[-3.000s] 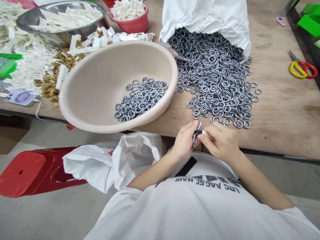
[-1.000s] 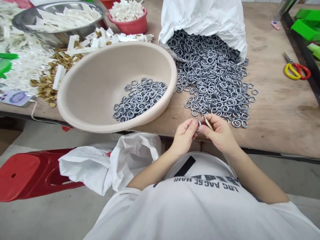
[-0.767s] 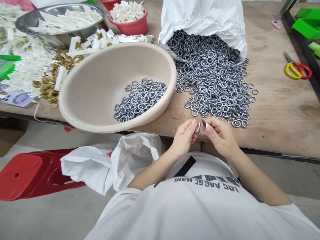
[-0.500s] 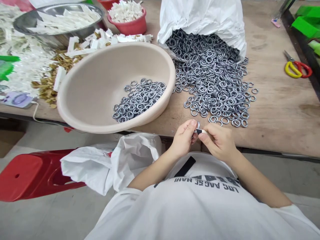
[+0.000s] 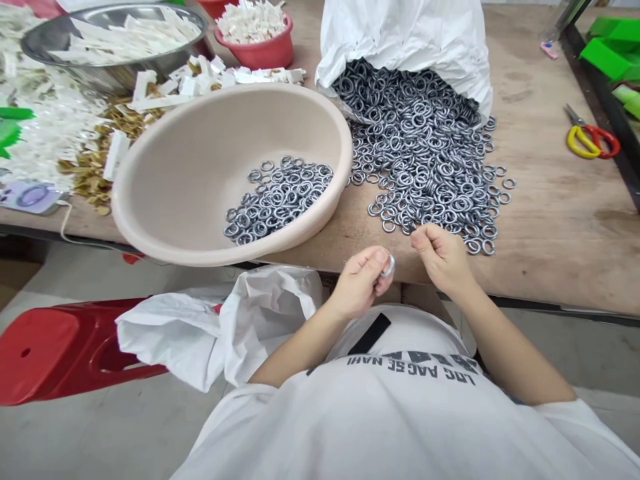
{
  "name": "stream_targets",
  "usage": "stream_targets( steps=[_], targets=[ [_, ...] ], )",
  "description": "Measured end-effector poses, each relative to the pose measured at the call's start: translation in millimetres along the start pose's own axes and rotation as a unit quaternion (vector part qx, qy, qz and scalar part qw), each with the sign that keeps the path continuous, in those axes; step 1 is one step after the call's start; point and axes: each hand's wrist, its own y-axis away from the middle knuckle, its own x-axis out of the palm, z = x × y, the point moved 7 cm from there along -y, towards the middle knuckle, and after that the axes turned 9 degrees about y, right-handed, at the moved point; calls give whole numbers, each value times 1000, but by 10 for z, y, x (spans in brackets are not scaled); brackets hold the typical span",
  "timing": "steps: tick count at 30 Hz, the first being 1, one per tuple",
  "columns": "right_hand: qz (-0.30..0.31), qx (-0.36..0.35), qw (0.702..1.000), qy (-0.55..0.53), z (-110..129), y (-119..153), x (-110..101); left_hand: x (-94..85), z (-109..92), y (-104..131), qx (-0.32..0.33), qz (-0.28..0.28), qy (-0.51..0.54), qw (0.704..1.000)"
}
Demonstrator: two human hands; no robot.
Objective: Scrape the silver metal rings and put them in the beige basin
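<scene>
Pinched between my left hand's (image 5: 357,283) thumb and fingers is a metal ring (image 5: 389,267), just over the table's front edge. My right hand (image 5: 443,260) is closed at the near side of a heap of grey rings (image 5: 425,160). A small dark tip (image 5: 411,228) shows at its fingertips; what it belongs to is mostly hidden in the fist. To the left, a large beige basin (image 5: 185,160) leans on the table with a smaller pile of rings (image 5: 280,200) inside. The heap spills out of a white sack (image 5: 405,33).
Yellow-and-red scissors (image 5: 593,141) lie at the right. A steel bowl (image 5: 115,70) and a red bowl (image 5: 260,53) hold white pieces at the back left. Below the table edge are a white bag (image 5: 270,313) and a red stool (image 5: 40,353).
My hands have drawn apart. The right has moved up and to the right, away from the ring, with the small black piece; the left keeps the ring.
</scene>
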Motion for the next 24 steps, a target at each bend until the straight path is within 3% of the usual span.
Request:
stream_targets(
  steps=[3, 6, 8, 10, 12, 15, 19, 21, 24],
  targets=[
    [41, -34, 989, 140, 103, -161, 174, -179, -137, 8, 17, -73, 21, 997],
    [75, -31, 955, 284, 164, -287, 355, -335, -231, 23, 21, -125, 29, 992],
    [89, -23, 942, 323, 167, -336, 429, -415, -258, 32, 17, -150, 42, 988],
    [83, -18, 946, 311, 150, -356, 430, -464, -271, 33, 17, -165, 53, 985],
    [61, -13, 970, 235, 117, -345, 356, -476, -273, 22, 18, -168, 47, 985],
    [67, 13, 998, -17, 55, -248, 241, -424, -237, -17, 18, -157, -1, 987],
    [108, 85, 934, -328, 76, 14, 251, -242, -91, -96, 26, -119, -46, 992],
    [75, 109, 915, -381, 97, 140, 267, -136, -2, -132, 30, -100, -44, 994],
    [25, 112, 922, -369, 112, 285, 302, -54, 82, -162, 41, -110, -26, 993]
  ],
)
